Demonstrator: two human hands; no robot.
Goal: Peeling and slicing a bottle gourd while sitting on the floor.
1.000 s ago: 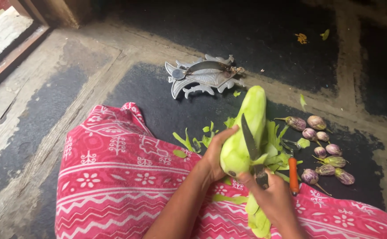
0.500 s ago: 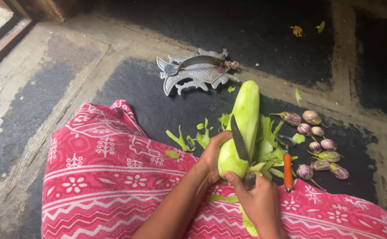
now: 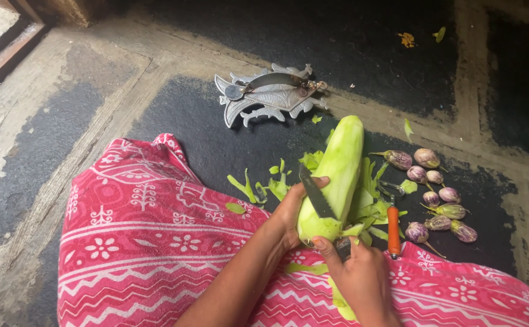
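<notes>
A long pale green gourd (image 3: 339,175) stands tilted over the floor, partly peeled. My left hand (image 3: 290,212) grips its lower end from the left side. My right hand (image 3: 358,275) holds a knife (image 3: 316,192) whose dark blade lies against the gourd's near side, pointing up and left. Green peel strips (image 3: 258,186) lie scattered under and around the gourd. Below both hands spreads my red patterned cloth (image 3: 149,242).
Several small purple-and-white eggplants (image 3: 434,194) lie on the floor to the right. An orange-handled peeler (image 3: 393,227) rests beside them. A metal floor-standing cutter with a curved blade (image 3: 267,94) sits farther ahead on the dark stone floor.
The view shifted slightly. The knife blade slid along the gourd's near side while both hands kept their grip.
</notes>
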